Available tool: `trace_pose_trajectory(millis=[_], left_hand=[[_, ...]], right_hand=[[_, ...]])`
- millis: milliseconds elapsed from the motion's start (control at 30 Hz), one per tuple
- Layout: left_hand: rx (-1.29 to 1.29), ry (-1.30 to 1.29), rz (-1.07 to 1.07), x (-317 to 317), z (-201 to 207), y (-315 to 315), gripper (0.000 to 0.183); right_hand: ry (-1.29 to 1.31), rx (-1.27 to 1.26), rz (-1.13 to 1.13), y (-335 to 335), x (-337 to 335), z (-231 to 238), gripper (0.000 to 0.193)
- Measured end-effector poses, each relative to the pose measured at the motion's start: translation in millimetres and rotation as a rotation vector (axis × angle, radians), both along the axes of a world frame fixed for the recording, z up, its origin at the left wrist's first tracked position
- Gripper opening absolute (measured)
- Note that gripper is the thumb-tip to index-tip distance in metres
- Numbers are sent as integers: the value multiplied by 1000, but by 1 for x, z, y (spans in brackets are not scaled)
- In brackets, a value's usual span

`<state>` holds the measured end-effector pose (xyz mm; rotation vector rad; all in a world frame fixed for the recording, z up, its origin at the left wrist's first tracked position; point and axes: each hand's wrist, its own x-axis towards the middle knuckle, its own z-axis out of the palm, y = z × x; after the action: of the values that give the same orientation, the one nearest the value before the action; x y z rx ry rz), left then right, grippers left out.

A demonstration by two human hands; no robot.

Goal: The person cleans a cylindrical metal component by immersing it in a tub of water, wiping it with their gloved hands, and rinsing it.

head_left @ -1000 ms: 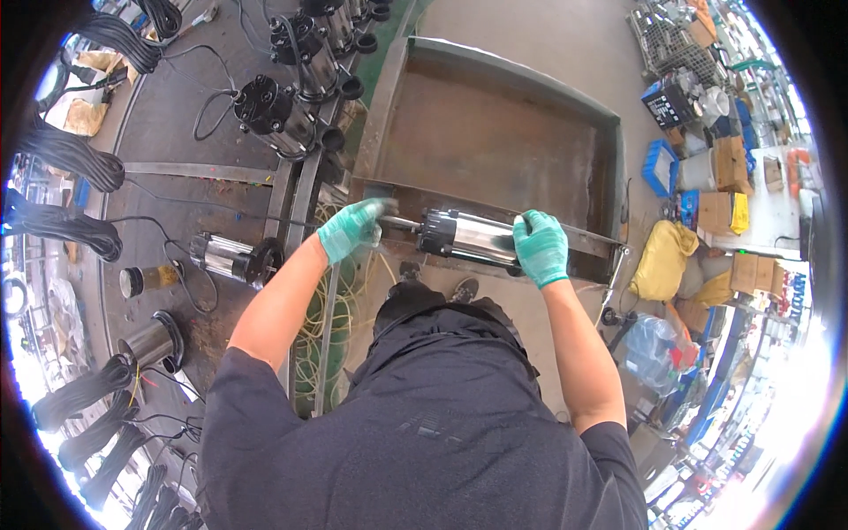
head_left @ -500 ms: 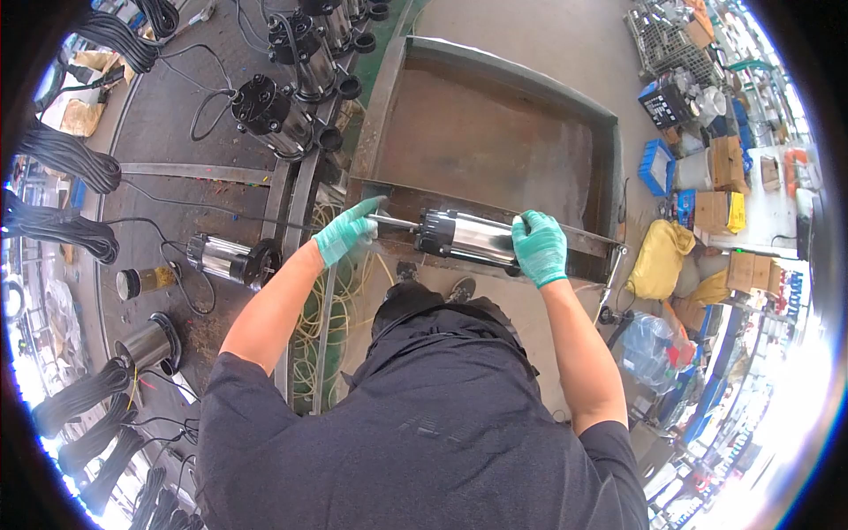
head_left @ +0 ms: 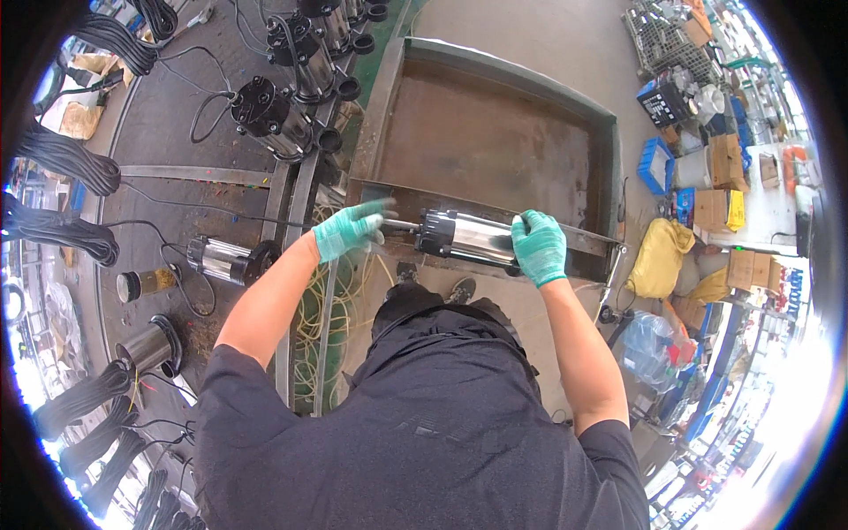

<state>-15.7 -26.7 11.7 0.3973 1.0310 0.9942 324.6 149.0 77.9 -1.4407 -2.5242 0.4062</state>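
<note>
A submersible pump (head_left: 473,237), a shiny steel cylinder with a black end, lies sideways across the near edge of a rusty metal tray (head_left: 495,132). My right hand (head_left: 539,246), in a green glove, is wrapped round its right end. From the pump's black left end a thin rod (head_left: 402,226) sticks out toward my left hand (head_left: 351,231), gloved in green too. That hand is at the rod's outer end; its fingers are smeared by motion, so its hold is unclear. The far end of the rod is hidden by the fingers.
More steel pumps (head_left: 272,119) with black tops stand along the bench at left. Another pump (head_left: 228,259) lies there on its side. Coiled black cables (head_left: 66,159) line the bench's left edge. A yellow sack (head_left: 661,259), boxes and a blue crate (head_left: 655,166) are at right.
My left hand has turned and its fingers have shifted a little to the right along the rod. The right hand and the pump have stayed in place.
</note>
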Motion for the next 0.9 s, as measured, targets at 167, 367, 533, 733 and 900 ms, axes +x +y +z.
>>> trace_pose_trajectory(millis=[167,367,533,733,900], left_hand=[[243,1457,-634,1,2,18,37],[-174,372,-117,1,2,14,49],[28,256,-14,4,4,-1,45],[246,1643,-559,7,2,12,35],[57,1202,-554,-4,7,25,57]], right_hand=[[-8,10,6,-1,0,0,20],[16,-9,-6,-1,-1,1,21],[16,-13,0,-1,1,1,20],[8,-10,2,-1,2,2,20],[19,3,13,-1,2,0,21]])
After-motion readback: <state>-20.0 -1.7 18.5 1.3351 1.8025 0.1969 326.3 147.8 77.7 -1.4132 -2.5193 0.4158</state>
